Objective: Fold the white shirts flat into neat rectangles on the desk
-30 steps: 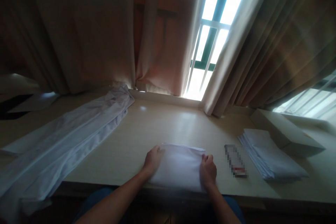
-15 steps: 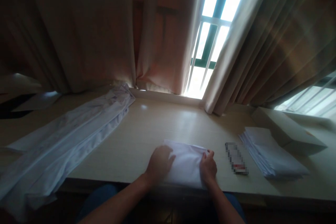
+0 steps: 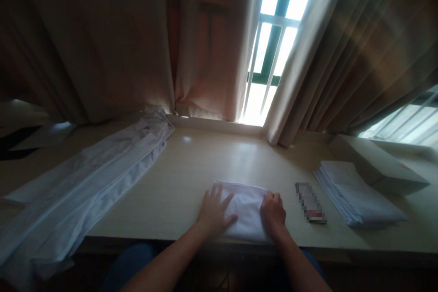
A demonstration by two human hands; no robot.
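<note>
A folded white cloth (image 3: 247,207) lies flat at the table's front edge, between my two hands. My left hand (image 3: 216,212) rests on its left side, fingers spread and palm down. At the cloth's right edge, my right hand (image 3: 273,212) is closed, with curled fingers gripping the border near the far right corner. The fingertips of that hand are partly hidden.
Long white garments (image 3: 102,169) lie heaped on the left and hang over the front edge. To the right are a pixelated flat object (image 3: 310,203), a stack of folded white cloths (image 3: 359,196) and a pale box (image 3: 379,164). Curtains (image 3: 212,68) and a window stand behind.
My left hand has flattened, its fingers now spread over the cloth's left side. The right hand's fingers have curled more at the right edge. The far edge of the cloth looks straighter.
</note>
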